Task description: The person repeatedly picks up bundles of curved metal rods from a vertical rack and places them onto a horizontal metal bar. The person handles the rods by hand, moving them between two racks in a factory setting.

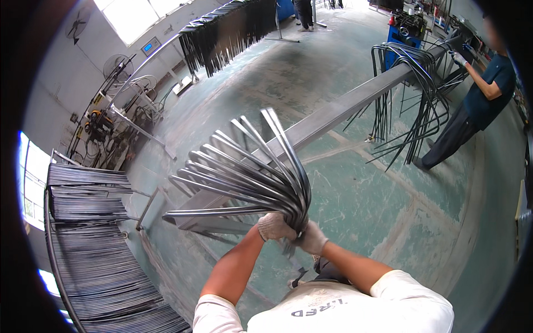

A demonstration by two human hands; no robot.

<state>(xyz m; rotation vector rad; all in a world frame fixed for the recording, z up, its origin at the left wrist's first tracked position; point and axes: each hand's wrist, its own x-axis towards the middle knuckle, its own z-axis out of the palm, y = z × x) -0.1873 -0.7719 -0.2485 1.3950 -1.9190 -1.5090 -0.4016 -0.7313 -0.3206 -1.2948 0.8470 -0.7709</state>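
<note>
Both my hands wear pale knit work gloves and meet at the near end of a bundle of bent metal tubes (250,175). My left hand (277,227) grips the gathered tubes from the left, and my right hand (311,239) closes around them from the right. From there the tubes fan out to the left and away, each with a rounded bend. They spread over the near part of a long grey metal beam (325,114); whether they rest on it cannot be told. My fingertips are partly hidden by the tubes.
Farther along the beam hang more bent dark tubes (410,62), beside a co-worker (487,91) in gloves. A rack (49,233) stacked with straight tubes stands at left. Black rods hang from a far rack (233,37). Another person (305,14) stands behind.
</note>
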